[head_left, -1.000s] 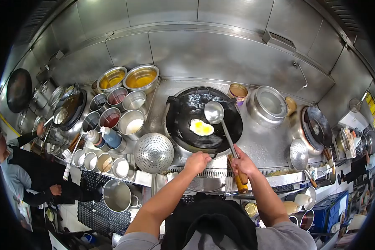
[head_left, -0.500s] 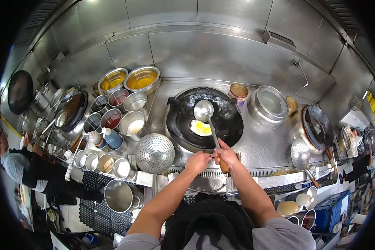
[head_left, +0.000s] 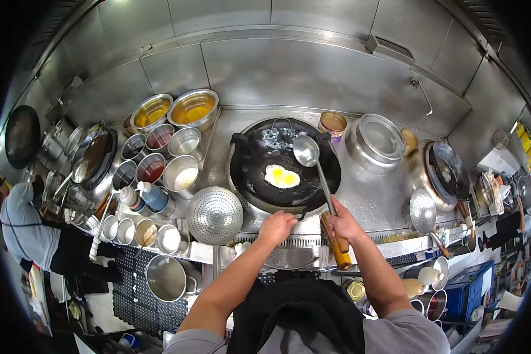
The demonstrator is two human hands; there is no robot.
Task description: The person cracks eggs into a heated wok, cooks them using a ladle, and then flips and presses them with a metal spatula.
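Fried eggs (head_left: 282, 177), two yellow yolks in joined whites, lie in the middle of a black wok (head_left: 256, 159). Ladle (head_left: 305, 151): bowl inside the wok's outline, on the far right side of the eggs and apart from them; whether it touches the metal, cannot tell.

Right hand (head_left: 345, 224): closed round the wooden end of the ladle's handle, narrow grip, shaft slanting up and left into the wok. Left hand (head_left: 277, 227): fingers curled close together at the wok's near edge; cannot tell whether they grip the rim. A wooden-handled tool (head_left: 341, 258) rests just below the right hand.

Surface: steel counter (head_left: 366, 206), wet in patches. Left of the wok, a perforated strainer (head_left: 215, 216); beyond it, metal cups (head_left: 151, 167) with red, white and dark contents, squeeze bottles (head_left: 153, 196), two bowls (head_left: 193, 108) of yellow liquid behind. Right of the wok, an open tin (head_left: 333, 122) and a round metal pot (head_left: 366, 156). Farther right, a second wok (head_left: 448, 168) and a skimmer (head_left: 422, 210).

Room: steel-panelled wall (head_left: 289, 71) behind. At left, a person (head_left: 29, 218) in a light top, near a black floor mat (head_left: 133, 289). Lower right, a blue crate (head_left: 463, 292).
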